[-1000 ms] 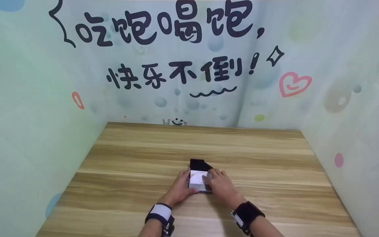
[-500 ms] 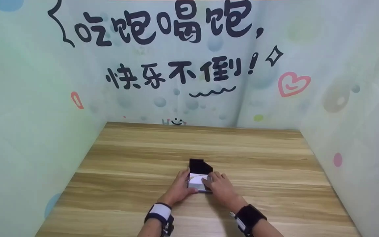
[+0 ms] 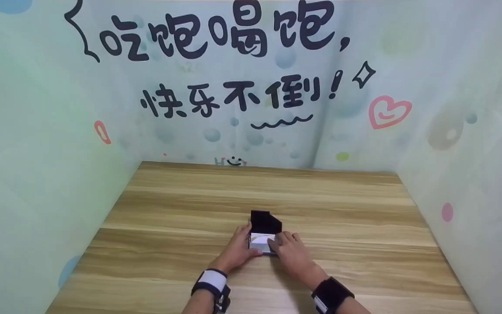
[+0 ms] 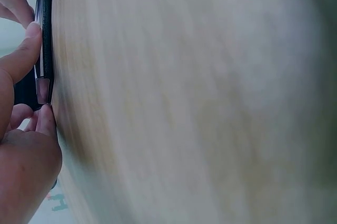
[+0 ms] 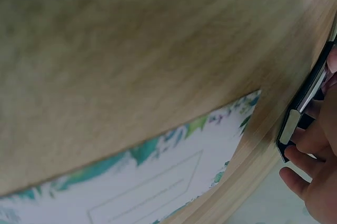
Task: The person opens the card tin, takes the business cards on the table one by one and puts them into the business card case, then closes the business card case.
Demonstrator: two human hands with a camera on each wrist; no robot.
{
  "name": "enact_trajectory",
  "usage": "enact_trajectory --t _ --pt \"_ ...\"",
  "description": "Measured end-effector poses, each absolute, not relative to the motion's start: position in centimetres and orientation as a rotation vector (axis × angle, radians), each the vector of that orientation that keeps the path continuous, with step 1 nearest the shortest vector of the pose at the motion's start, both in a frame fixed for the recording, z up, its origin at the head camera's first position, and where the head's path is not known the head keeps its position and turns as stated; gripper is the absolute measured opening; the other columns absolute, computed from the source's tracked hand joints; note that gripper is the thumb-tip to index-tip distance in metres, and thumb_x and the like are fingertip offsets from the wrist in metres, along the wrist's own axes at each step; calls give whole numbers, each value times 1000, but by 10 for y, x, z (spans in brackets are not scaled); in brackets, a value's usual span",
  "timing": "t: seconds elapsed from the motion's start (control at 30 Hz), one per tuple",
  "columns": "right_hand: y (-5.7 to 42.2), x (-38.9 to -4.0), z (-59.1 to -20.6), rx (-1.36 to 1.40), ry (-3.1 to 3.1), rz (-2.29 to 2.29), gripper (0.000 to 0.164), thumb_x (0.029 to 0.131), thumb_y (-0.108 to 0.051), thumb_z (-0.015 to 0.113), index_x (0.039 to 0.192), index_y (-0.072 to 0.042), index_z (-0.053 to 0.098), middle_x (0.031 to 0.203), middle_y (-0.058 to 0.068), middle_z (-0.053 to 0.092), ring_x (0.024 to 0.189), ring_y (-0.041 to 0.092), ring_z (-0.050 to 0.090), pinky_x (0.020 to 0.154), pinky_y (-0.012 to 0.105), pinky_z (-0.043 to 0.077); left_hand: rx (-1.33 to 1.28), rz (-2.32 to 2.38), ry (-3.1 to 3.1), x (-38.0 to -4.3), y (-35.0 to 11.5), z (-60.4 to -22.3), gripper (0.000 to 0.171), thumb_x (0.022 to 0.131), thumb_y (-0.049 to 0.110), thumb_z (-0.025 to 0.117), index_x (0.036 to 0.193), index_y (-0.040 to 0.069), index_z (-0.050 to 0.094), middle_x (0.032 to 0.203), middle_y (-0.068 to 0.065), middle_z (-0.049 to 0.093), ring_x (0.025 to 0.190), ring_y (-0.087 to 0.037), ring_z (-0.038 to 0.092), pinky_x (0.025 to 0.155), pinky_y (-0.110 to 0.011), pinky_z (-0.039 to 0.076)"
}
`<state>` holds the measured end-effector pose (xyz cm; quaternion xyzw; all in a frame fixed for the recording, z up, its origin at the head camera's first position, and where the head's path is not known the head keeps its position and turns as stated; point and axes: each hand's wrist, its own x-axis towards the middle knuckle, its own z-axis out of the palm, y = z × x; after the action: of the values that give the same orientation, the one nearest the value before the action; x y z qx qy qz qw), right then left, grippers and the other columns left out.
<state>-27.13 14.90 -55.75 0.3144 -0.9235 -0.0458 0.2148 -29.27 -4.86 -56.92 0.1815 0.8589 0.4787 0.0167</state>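
Note:
A small black card case (image 3: 266, 221) with a metallic edge lies opened near the middle of the table, its lid spread away from the person. In its near half sits a white card (image 3: 258, 238) with a faint curved line on it. My left hand (image 3: 235, 248) grips the case, thumb on the near edge and fingers along the left side. My right hand (image 3: 295, 255) holds the card at its right side, the thumb on its face and the other fingers by the case's right edge. The left wrist view shows the case (image 4: 45, 34) edge-on, low over the wood.
The wooden table (image 3: 181, 196) spreads around the hands, walled by printed pale curtains (image 3: 233, 109) at the back and sides. In the right wrist view, a white sheet (image 5: 152, 182) bordered with green leaves appears. Both wrists wear dark straps (image 3: 333, 294).
The right hand has drawn toward the person. The white card has slid with it deeper into the near half of the case, baring more black lining. The left hand stays put.

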Motion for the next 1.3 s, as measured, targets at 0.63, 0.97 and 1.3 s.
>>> enact_trajectory --t 0.63,0.97,1.3 --pt "152 -255 -555 794 -2615 -57 60 65 -10 68 122 -1 53 112 11 60 111 29 52 91 44 43 586 1401 2714 -293 -48 -569 85 74 21 74 137 -12 27 137 -28 34 129 -40 34 111 -49 26" --pt "167 -244 -532 592 -2505 146 47 74 -16 65 118 -3 56 112 13 59 113 36 51 86 55 44 549 1426 2678 -293 -47 -569 88 73 20 75 139 -10 25 139 -26 32 130 -39 32 111 -49 25" --pt "186 -216 -525 498 -2581 160 82 56 -29 84 126 -4 48 120 16 52 119 38 45 89 60 40 531 1408 2684 -294 -47 -567 88 74 21 74 140 -9 24 139 -26 31 131 -39 31 112 -48 24"
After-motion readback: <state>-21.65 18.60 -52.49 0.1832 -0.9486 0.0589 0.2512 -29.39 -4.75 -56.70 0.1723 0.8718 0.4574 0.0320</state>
